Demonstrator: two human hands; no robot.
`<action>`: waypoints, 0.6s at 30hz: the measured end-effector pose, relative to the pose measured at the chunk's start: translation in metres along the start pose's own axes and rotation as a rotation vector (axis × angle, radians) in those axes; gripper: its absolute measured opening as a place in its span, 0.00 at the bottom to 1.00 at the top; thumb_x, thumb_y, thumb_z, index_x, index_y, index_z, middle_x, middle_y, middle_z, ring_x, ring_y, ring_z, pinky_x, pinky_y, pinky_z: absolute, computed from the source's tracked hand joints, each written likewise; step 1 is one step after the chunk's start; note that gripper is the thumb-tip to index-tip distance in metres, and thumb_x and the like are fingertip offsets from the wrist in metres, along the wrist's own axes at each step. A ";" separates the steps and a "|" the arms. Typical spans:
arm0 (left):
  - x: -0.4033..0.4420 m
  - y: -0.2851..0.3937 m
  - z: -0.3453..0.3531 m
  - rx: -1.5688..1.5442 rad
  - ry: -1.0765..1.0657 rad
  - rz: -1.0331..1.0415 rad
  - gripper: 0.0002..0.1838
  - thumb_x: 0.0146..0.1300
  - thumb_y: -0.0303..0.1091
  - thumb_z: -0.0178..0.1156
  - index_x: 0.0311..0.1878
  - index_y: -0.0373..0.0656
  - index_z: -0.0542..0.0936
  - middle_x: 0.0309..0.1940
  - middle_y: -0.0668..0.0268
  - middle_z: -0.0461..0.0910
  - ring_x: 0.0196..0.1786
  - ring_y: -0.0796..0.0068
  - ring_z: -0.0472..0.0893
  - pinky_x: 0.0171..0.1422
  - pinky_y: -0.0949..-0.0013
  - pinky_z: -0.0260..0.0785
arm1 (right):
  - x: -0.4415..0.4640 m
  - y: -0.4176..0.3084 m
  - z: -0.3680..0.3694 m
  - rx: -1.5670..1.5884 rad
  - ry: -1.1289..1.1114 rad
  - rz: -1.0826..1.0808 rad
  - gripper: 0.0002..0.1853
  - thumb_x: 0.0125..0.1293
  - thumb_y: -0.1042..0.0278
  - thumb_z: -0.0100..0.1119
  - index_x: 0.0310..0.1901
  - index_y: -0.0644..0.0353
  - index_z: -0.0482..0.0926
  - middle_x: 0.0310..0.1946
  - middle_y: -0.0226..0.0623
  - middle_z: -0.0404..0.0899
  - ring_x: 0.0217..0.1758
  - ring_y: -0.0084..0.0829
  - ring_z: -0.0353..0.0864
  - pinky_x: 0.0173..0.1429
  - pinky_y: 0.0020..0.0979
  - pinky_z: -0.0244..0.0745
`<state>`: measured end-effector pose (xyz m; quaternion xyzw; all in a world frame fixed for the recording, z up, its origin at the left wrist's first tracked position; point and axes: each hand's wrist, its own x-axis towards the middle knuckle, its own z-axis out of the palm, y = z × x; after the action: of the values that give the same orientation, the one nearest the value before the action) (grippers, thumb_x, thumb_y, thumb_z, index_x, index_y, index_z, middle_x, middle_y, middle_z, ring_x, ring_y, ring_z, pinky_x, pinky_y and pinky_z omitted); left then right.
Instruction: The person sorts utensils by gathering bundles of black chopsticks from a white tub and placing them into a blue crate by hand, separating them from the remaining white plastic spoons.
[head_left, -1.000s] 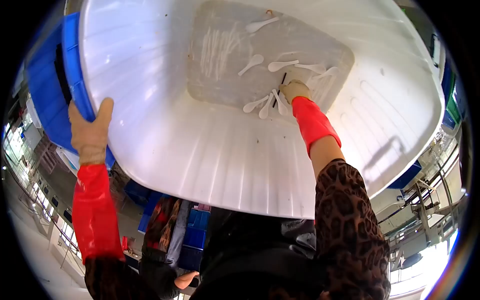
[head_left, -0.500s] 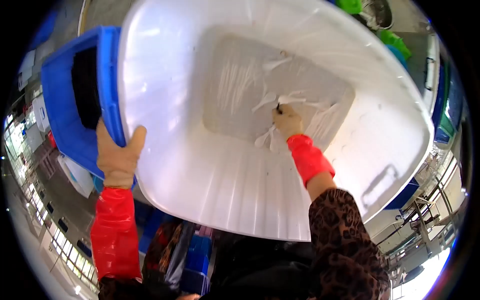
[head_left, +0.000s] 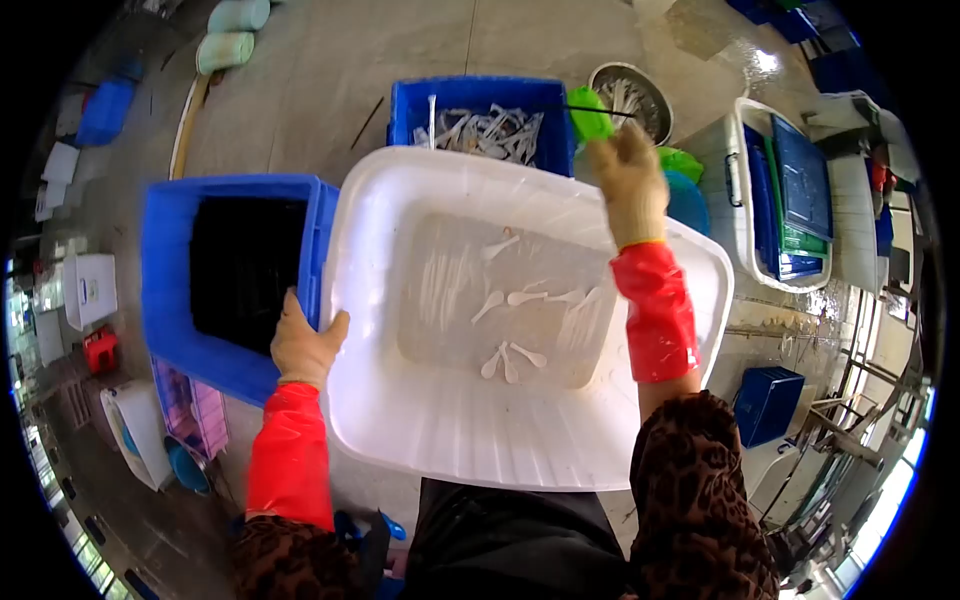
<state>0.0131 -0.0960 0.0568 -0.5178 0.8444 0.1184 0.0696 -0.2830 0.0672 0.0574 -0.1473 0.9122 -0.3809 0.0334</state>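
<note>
My left hand [head_left: 308, 342] grips the left rim of a large white tub [head_left: 480, 440], beside a blue bin [head_left: 170, 290] with a black interior. Several white spoons [head_left: 525, 354] lie on the tub's greyish bottom. Above the tub's far right rim, my right hand [head_left: 632, 185] pinches a thin black stick [head_left: 590, 109] that points left. The hand is slightly blurred. Both hands wear beige gloves with red sleeves.
Beyond the tub are a blue crate [head_left: 480, 85] of whitish items, a metal bowl [head_left: 660, 110] and green objects [head_left: 590, 120]. A white bin [head_left: 745, 200] with stacked blue and green lids stands right. A pink crate [head_left: 205, 420] is lower left.
My right hand has risen from the tub's bottom to above its far right rim with the black stick. The view shows more floor, and my left hand remains on the tub's rim.
</note>
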 end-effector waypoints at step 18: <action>-0.055 -0.038 -0.063 -0.156 0.301 0.448 0.37 0.41 0.42 0.60 0.53 0.33 0.59 0.44 0.48 0.68 0.48 0.53 0.67 0.53 0.63 0.59 | -0.415 0.100 -0.141 0.062 -0.209 0.945 0.14 0.50 0.62 0.45 0.24 0.66 0.71 0.12 0.36 0.69 0.11 0.27 0.66 0.17 0.26 0.63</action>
<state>0.0720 -0.0831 0.1260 -0.3338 0.9270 0.1173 -0.1244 0.0646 0.3526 0.0656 0.2468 0.8592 -0.3343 0.2986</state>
